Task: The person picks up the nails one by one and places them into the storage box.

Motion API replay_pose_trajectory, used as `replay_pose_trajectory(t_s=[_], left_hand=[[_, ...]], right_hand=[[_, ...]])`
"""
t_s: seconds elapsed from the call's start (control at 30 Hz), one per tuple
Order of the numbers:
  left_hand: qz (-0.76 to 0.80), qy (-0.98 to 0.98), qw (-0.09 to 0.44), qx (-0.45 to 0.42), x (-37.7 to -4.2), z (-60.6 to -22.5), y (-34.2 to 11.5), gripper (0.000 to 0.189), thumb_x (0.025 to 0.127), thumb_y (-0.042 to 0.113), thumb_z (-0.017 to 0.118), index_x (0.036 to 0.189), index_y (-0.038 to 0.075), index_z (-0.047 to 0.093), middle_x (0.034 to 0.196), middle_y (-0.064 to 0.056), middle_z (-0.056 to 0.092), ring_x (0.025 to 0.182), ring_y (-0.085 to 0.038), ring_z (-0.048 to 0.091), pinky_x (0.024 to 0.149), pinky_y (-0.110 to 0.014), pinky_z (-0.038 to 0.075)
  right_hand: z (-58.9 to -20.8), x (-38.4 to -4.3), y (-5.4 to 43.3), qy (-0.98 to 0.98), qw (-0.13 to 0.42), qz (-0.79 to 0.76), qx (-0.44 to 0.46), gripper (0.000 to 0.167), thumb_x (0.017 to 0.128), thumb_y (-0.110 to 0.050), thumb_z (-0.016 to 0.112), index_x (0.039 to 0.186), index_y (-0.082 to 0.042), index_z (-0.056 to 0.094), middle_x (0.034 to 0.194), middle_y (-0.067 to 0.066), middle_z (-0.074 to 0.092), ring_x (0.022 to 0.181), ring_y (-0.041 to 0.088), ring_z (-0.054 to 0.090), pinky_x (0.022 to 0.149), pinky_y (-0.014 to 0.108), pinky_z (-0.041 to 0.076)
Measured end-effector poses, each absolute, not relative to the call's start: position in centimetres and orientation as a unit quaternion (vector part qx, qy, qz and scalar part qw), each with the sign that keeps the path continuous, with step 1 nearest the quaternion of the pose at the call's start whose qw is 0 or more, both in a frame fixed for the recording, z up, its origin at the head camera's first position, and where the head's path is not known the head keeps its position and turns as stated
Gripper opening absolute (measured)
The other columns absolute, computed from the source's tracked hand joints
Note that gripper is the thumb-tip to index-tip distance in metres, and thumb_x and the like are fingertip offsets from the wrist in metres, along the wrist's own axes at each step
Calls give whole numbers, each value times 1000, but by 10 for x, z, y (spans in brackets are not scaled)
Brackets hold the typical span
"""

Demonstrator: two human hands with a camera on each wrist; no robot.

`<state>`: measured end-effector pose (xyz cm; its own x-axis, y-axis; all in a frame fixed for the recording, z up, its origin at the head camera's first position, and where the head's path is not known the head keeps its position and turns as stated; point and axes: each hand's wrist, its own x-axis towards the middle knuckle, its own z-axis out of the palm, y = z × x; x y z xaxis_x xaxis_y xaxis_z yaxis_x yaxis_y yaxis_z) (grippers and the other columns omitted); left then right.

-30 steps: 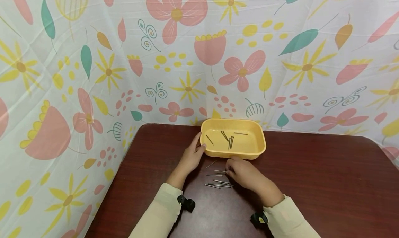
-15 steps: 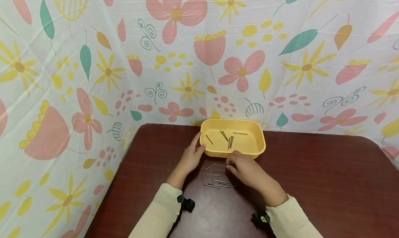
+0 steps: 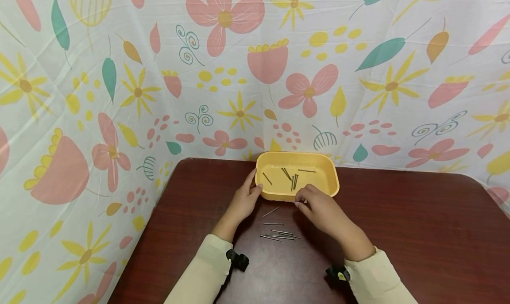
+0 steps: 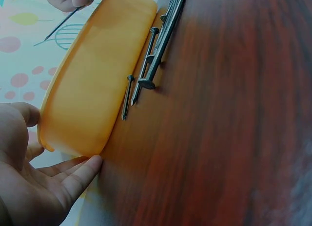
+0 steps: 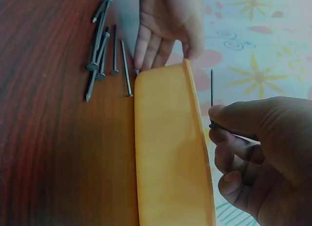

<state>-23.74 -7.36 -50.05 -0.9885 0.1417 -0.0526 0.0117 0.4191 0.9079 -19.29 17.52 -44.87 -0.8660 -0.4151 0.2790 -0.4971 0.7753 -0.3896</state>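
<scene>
Yellow, the tray (image 3: 320, 180) is sitting clasped by the left hand (image 3: 244, 198); the right hand (image 3: 322, 207) is pinching a nail (image 5: 212, 92).

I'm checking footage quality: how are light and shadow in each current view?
Head view: bright, with pale sheen on the table and a soft shadow beside the right hand; left wrist view: dimmer, the table tinted orange along the tray; right wrist view: also dim, with bluish-white glare beside the left hand and the held nail dark against the floral cloth.
</scene>
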Motion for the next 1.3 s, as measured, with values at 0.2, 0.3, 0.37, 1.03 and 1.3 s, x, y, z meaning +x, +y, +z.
replay_pose_trajectory(t_s=[0.2,0.3,0.37,1.03,1.3], left_hand=[[539,839,62,45,-238,-501,-73,61,105,43,49,160,42,23,142,-13,61,129,-22,62,112,-50,43],[537,840,62,45,-238,-501,-74,61,105,42,49,160,41,23,143,-14,60,129,-22,61,112,-50,43],[536,841,62,46,-239,-502,-74,61,106,42,49,160,41,23,144,-14,60,129,-23,61,112,-50,44],[534,842,54,54,-238,-500,-74,61,105,44,48,161,39,23,140,-14,63,127,-23,63,110,-50,45],[531,844,48,58,-238,-501,-74,62,105,46,49,161,38,24,138,-13,64,126,-23,63,111,-50,45]], right_hand=[[-446,-196,184,-944,81,233,220,5,95,-17,71,93,-16,67,92,-2,59,80,9,57,73,33,51],[-445,-197,187,-945,85,236,210,6,94,-16,72,93,-15,66,94,-2,60,81,11,58,74,35,52],[-445,-198,190,-945,90,239,205,7,94,-16,72,93,-15,66,94,-1,60,82,12,58,74,35,52],[-443,-206,205,-950,108,249,153,5,95,-13,70,93,-11,66,87,3,56,69,13,50,61,28,42],[-444,-208,211,-950,123,247,148,5,94,-12,70,92,-10,66,87,5,57,69,14,50,61,28,42]])
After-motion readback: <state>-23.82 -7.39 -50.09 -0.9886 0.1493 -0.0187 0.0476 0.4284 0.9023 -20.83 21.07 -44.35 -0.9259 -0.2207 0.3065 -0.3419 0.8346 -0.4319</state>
